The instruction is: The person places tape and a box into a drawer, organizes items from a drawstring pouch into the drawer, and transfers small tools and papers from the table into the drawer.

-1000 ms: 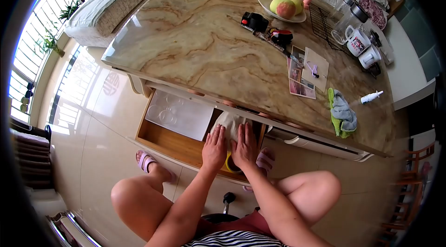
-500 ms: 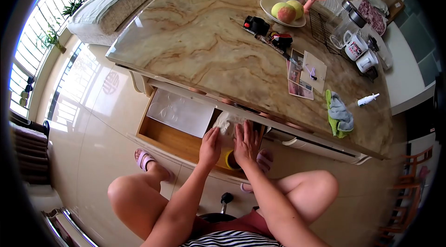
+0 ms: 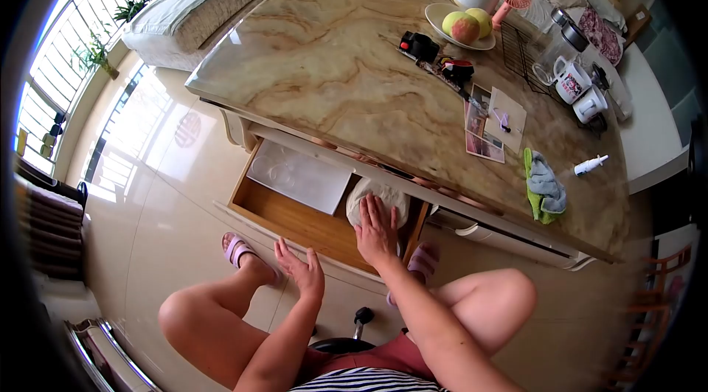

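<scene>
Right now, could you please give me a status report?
Left hand empty, near open drawer. Right hand over pale bundle inside. Flat white item alongside, no obstruction visible.

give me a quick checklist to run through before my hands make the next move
1. Drawer pulled out: ok, open toward you.
2. Pale bundle inside the drawer: ok, near its right end.
3. Left hand free: ok, holding nothing, away from the bundle.
4. Right hand off the bundle: not ok, its fingers lie over it.
5. Flat white item apart from the bundle: cannot tell, their edges sit very close.
</scene>
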`<state>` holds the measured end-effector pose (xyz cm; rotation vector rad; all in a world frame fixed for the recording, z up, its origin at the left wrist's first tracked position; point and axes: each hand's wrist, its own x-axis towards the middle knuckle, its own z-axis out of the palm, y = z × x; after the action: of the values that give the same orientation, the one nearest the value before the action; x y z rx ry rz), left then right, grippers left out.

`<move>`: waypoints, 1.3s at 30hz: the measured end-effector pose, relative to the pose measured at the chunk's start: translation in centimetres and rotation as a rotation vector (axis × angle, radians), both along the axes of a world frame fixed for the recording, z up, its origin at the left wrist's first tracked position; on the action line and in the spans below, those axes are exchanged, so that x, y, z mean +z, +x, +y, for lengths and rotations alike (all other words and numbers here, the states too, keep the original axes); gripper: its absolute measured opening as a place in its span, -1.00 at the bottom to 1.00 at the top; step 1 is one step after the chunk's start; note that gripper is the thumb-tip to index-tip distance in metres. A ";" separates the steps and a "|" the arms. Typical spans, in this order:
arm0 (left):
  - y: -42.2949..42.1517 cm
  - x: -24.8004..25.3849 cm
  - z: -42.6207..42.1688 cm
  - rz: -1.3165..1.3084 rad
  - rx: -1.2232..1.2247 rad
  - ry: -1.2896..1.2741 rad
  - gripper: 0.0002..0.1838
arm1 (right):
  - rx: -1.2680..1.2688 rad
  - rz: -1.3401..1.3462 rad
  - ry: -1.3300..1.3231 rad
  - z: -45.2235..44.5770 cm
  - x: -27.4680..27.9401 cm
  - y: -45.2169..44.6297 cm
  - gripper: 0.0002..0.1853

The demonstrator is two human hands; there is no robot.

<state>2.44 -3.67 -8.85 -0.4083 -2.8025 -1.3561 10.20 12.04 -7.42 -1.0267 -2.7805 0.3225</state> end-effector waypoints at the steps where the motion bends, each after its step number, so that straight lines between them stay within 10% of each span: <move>1: -0.3 -1.6 -0.4 -0.001 0.007 0.001 -0.21 | 0.016 -0.017 0.008 -0.1 -0.1 0.1 -0.33; 4: -0.7 -0.1 0.0 -1.163 0.135 0.603 -0.18 | 0.047 -0.102 0.114 0.0 -0.4 0.2 -0.34; 22: -3.6 0.4 4.3 -1.269 -0.161 0.767 -0.79 | 0.178 0.264 -0.065 -1.9 1.0 0.2 -0.58; 29: -4.0 0.3 5.6 -1.278 -0.133 0.696 -0.63 | 0.195 0.229 -0.080 -0.8 -0.2 0.2 -0.62; 39: -4.3 -0.1 7.5 -1.177 -0.159 0.541 -0.62 | 0.156 0.128 -0.150 2.2 0.1 -0.4 -0.14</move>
<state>-1.88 3.85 -8.96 0.3213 -2.8162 -3.0447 9.85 14.21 -7.34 -0.7883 -2.7587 0.6030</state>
